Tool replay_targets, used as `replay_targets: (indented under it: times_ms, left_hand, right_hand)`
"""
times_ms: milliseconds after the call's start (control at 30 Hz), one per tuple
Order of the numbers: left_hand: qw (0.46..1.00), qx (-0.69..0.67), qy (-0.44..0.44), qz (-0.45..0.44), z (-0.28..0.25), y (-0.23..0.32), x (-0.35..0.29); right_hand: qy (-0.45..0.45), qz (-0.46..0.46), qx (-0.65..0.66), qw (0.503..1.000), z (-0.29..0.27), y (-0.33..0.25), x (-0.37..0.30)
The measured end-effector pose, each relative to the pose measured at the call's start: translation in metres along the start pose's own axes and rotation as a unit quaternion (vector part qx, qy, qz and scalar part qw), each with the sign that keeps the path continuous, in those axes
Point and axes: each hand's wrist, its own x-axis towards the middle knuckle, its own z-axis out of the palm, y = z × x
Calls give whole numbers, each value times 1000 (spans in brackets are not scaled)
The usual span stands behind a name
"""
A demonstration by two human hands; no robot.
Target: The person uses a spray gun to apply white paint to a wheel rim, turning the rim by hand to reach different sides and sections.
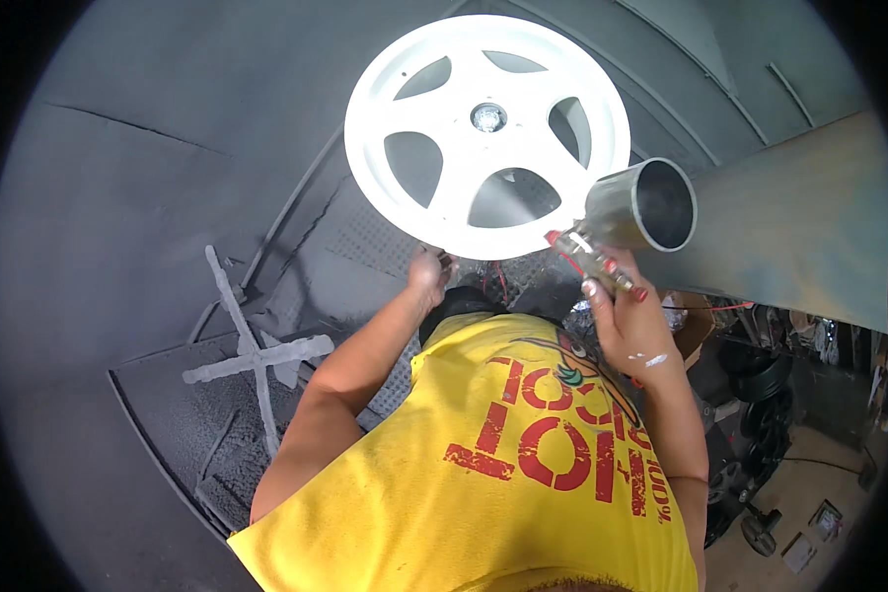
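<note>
A white five-spoke wheel rim [454, 148] is held up in front of me, its face toward me and a metallic hub piece at its centre. My right hand [629, 314] grips a spray gun [594, 259] with red knobs and a silver cup [617, 207]. The gun's nozzle end points at the lower right of the rim, and a pale mist shows by the bottom opening. At the rim's lower left edge is my left hand [430, 273], its fingers curled. Whether they touch the rim or hold something is hidden. White paint marks my right hand.
A grey-coated cross-shaped stand [257, 359] is at the left, above a rough dark tray [183, 395]. Grey walls [138, 197] surround the rim. A tan panel [799, 217] rises at the right. Dark wheels [755, 395] and a fan-like object [760, 531] lie beyond my right arm.
</note>
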Motion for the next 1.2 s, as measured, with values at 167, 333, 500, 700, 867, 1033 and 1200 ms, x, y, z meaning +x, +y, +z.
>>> replay_targets:
  times_ms: [167, 333, 500, 700, 867, 1033, 1200]
  left_hand:
    - [992, 70, -68, -78, 9, -12, -17]
    - [997, 49, -26, -61, -16, 0, 6]
    - [999, 2, 49, 25, -27, 36, 19]
    - [990, -29, 127, 52, -13, 44, 11]
    - [998, -48, 29, 13, 18, -3, -13]
    - [983, 92, -92, -126, 20, -14, -28]
    - [990, 84, -70, -92, -33, 0, 31]
  right_hand:
    - [134, 31, -57, 989, -14, 23, 6]
    - [114, 53, -16, 992, -20, 15, 15]
    - [15, 3, 39, 999, -14, 0, 9]
    - [-26, -44, 75, 996, -6, -3, 8]
    - [65, -2, -10, 998, -10, 4, 16]
    - [122, 66, -8, 990, -26, 8, 24]
    - [22, 78, 38, 996, -31, 4, 7]
